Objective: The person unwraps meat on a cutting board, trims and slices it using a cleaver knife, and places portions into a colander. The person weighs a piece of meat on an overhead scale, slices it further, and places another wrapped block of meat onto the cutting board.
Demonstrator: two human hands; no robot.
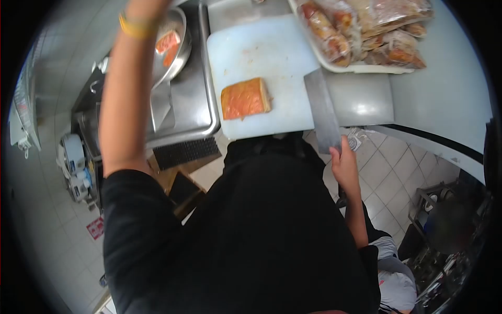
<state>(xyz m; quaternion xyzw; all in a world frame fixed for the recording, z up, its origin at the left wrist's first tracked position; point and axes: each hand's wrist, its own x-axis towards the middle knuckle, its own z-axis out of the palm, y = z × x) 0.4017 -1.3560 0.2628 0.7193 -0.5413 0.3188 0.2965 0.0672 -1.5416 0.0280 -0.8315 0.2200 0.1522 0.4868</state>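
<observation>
My right hand [345, 166] is closed around the handle of a cleaver [322, 110], whose broad blade points away from me beside the right edge of the white cutting board [285, 57]. On the board lies a thick block of orange-brown meat [241, 98], with a pale cut side facing right. My left arm reaches forward past the board's left side. Only the wrist end of my left hand [149, 6] shows at the top edge, and its fingers are out of frame. Beside that arm, a metal bowl [180, 57] holds a few pieces of reddish meat.
A white tray [361, 68] with several plastic-bagged meat pieces [384, 31] stands at the upper right. The steel sink [196, 104] lies left of the board. Behind me on the right, another person [395, 282] is partly visible. Tiled floor [384, 162] shows below the counter.
</observation>
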